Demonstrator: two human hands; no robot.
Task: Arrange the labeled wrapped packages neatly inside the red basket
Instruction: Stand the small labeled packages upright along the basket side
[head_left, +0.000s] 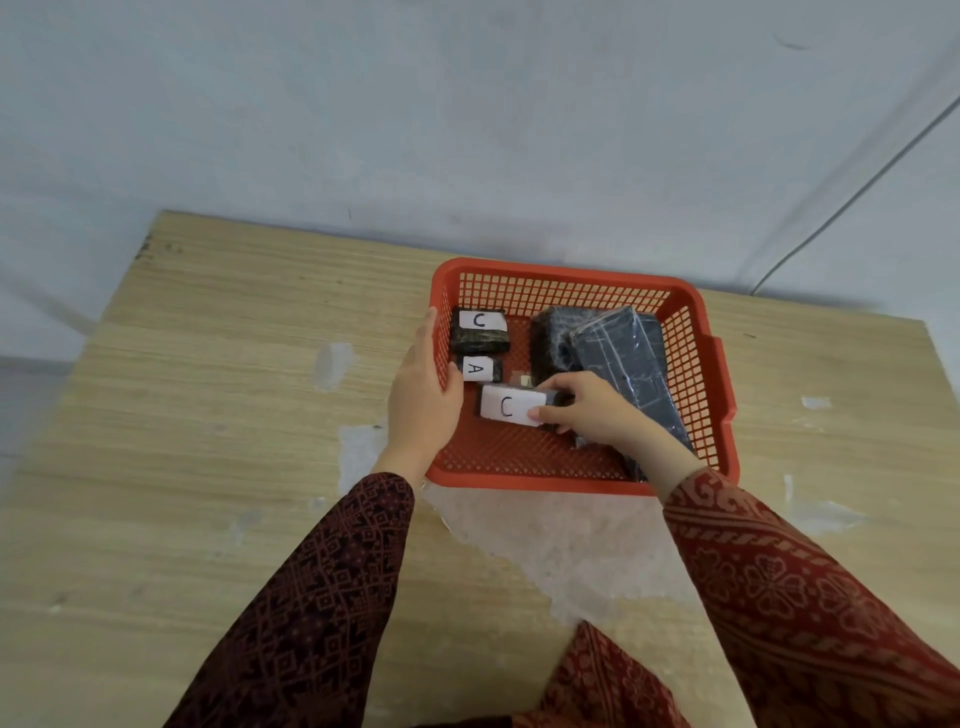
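- Red basket (698, 358): moulded plastic, rectangular with rounded corners, lattice walls and perforated floor, smooth solid rim; set on the wooden table (208, 415) toward 1 o'clock of the view, close to the pale wall (467, 104).
- Inside, at the basket's 10 o'clock corner: dark wrapped package (480, 332), blocky, glossy film, white paper label marked "C".
- Just below, at 9 o'clock along the left wall: smaller dark package (480, 369), white label marked "A", nearly touching the first.
- Near the basket's centre, slightly toward 7 o'clock: third package (511, 405), large white label marked "C" covering most of its top, dark wrapping showing at the edges.
- At 2 to 4 o'clock: two larger dark packages, one squat (550, 338), one long and flat (623, 358), shiny crinkled film with pale streaks, the long one tilted and leaning across the other; no labels visible.
- Right hand (592, 408): fingers closed around the right end of the centre "C" package, thumb on the label's near edge.
- Left hand (423, 389): palm pressed flat against the outside of the basket's left wall, fingers extended, thumb hooked over the rim.
- Table: pale wood-grain laminate, worn white patches at 6 o'clock of the basket.
- Sleeves (322, 597): dark red patterned fabric.
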